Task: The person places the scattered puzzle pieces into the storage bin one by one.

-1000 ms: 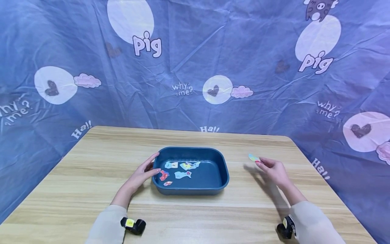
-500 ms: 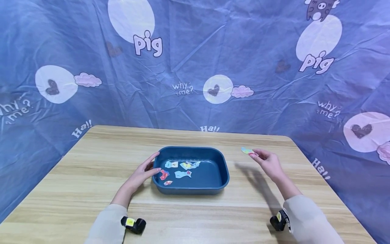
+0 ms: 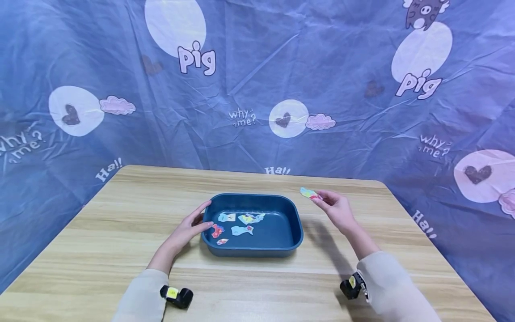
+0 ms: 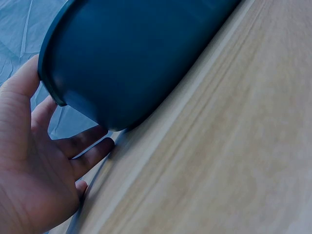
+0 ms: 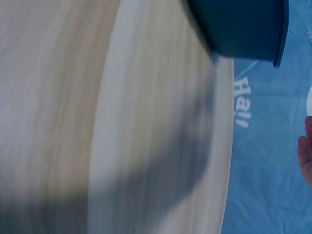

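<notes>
A dark blue rectangular basin [image 3: 252, 252] stands on the wooden table. My left hand [image 3: 188, 230] holds its left end, the thumb over the rim and the other fingers along the outside wall. In the left wrist view the left hand [image 4: 44, 161] has its lower fingers spread beside the basin wall [image 4: 126, 58]. Up in the air right of the basin, my right hand [image 3: 335, 210] pinches a paper cutout [image 3: 309, 193] coloured light blue, yellow and red. Only a few fingertips of the right hand [image 5: 306, 151] show at the right wrist view's edge; the cutout is hidden there.
Several colourful paper cutouts lie on the basin floor, among them a red one [image 3: 217, 230] and a pale blue one [image 3: 242, 230]. A blue printed curtain [image 3: 257, 89] hangs behind the table [image 3: 257, 290].
My right hand has moved left and a little away from me, carrying the paper cutout closer to the basin. The left hand and the basin have stayed in place.
</notes>
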A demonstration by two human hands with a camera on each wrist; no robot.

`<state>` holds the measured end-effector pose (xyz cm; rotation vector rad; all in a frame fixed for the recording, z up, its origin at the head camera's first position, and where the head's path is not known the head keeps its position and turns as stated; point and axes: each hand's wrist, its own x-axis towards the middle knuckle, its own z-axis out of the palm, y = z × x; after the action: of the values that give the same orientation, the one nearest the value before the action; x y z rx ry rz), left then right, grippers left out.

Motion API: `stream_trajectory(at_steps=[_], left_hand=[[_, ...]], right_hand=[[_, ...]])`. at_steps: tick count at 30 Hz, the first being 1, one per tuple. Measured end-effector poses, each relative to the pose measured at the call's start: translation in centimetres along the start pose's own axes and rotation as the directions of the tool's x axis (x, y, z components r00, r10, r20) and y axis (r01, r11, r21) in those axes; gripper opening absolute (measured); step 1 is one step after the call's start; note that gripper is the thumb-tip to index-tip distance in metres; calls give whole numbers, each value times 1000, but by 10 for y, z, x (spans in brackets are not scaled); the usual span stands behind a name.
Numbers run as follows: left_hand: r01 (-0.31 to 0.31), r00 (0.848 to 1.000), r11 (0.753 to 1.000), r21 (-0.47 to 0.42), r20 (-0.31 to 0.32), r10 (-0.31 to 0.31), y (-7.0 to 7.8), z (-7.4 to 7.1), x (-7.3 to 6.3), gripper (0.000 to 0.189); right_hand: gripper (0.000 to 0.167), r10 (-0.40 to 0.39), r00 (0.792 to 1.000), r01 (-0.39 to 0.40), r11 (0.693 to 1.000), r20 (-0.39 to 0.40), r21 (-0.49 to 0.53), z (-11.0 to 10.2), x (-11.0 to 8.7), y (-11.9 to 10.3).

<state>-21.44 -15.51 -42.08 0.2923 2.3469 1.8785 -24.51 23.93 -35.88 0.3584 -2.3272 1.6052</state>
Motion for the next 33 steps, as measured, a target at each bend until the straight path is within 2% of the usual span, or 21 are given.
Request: stream_trajectory(at_steps=[16, 23, 33], left_hand=[[2, 1000, 1000, -12, 2, -2, 0, 0, -1, 59], [-1, 1000, 1000, -8, 2, 1, 1, 0, -1, 59], [-1, 1000, 1000, -5, 3, 1, 2, 0, 0, 58]], right_hand=[[29, -3, 997, -3, 997, 72, 82, 43, 7, -15], [29, 19, 993, -37, 987, 121, 155, 61, 6, -20], [29, 29, 985, -47, 994, 173, 100, 80, 4, -21]])
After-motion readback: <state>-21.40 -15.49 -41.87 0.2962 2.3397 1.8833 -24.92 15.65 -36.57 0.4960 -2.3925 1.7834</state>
